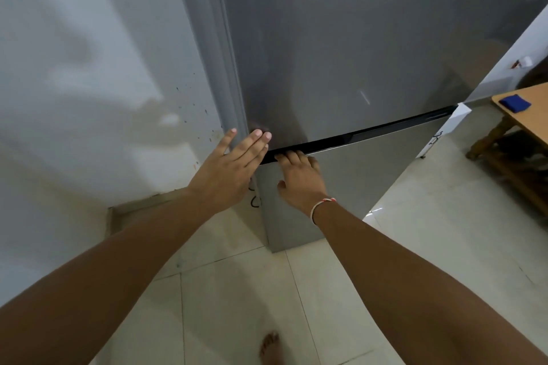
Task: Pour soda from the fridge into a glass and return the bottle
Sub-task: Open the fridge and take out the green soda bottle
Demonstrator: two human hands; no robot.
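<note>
A tall grey fridge fills the middle of the head view, with an upper door (341, 53) and a lower door (355, 181) split by a dark gap (370, 135). My right hand (299, 178) curls its fingers over the top edge of the lower door, fingertips tucked into that gap. Flat against the left corner of the upper door lies my left hand (234, 166), fingers spread and holding nothing. Both doors look closed. No bottle or glass is in view.
A white wall (89, 83) stands close on the left of the fridge. At the right edge is a wooden table (530, 124) with a blue cloth (514, 103) on it. Pale floor tiles (237, 290) lie below, with my bare foot (271, 348) on them.
</note>
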